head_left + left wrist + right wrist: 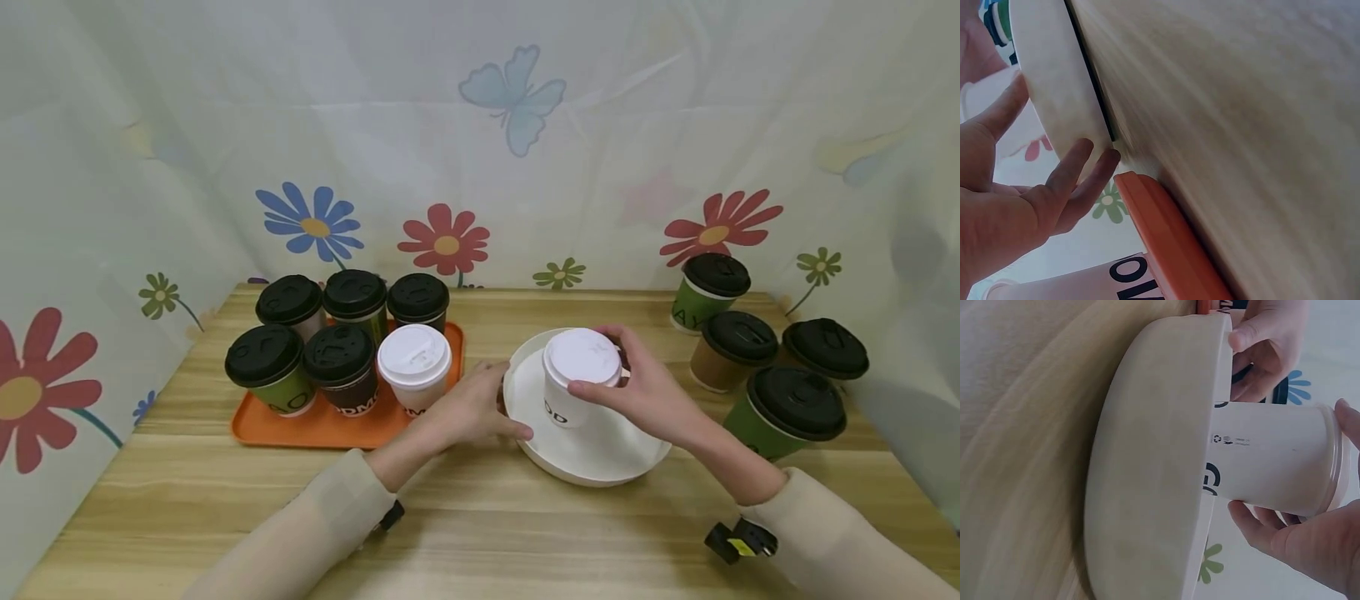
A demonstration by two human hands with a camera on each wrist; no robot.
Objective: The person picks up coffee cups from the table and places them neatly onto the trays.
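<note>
A white paper cup [564, 398] with a white lid stands upright within the rim of a round white tray [611, 454]. My right hand [652, 392] grips this cup near its lid, thumb on the near side and fingers round the far side. Its base is hidden behind the tray's wall in the right wrist view, so I cannot tell whether it touches the tray floor. At the tray's left edge, my left hand [476, 404] has its fingers spread. In the left wrist view its fingertips [1082, 147] touch or nearly touch the outer wall.
On the left, an orange tray [315, 435] bears several black-lidded cups and a white-lidded cup [414, 358]. Several more black-lidded cups, including a green one [783, 417], stand to the right by my right forearm. A flowered curtain [585, 208] hangs behind the wooden table [525, 542].
</note>
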